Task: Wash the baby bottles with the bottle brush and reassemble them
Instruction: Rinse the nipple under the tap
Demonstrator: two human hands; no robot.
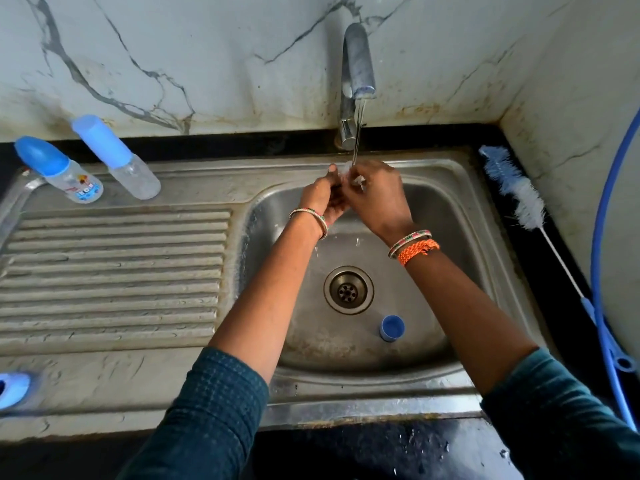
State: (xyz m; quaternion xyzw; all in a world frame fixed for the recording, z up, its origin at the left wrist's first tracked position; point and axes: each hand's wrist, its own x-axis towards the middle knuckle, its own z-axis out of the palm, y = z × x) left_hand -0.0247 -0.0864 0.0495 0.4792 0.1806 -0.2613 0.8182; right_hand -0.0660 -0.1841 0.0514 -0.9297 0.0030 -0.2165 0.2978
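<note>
— Fingertips (350, 174) of both hands are bunched together right under the thin stream from the tap (358, 64), pinching something small and clear. See it?

— Barely. I'd guess a teat from one of the bottles, but it's too small and glassy for me to be sure. The left hand (322, 199) cups it from below with curled fingers, and the right hand (375, 199) pinches it from above.

— If it is a teat, it'll be soft, light and slick when wet. I'd hold it by the thick base rim, not the tip, or it squirts out toward the drain (348, 289).

— Agreed. Further out, there's a little blue cap (392, 328) lying in the sink basin (433, 216), near side, just right of the drain. Light thing; water could float it about.

— And the bottles?

— Two of them lie on the far left of the drainboard (114, 268), well apart from the hands. The printed bottle (60, 171) sits leftmost, the plain clear bottle (119, 157) just beside it, both with blue tops on. Plastic, I'd judge, so light and not fragile, but slippery with wet fingers. Best gripped round the body.

— The bottle brush (519, 192)?

— Resting on the dark counter right of the sink, bristle head far, thin handle running near. Nobody's touching it. Bristles are soft; the wire stem looks bendy, so take it by the blue grip end.
</note>
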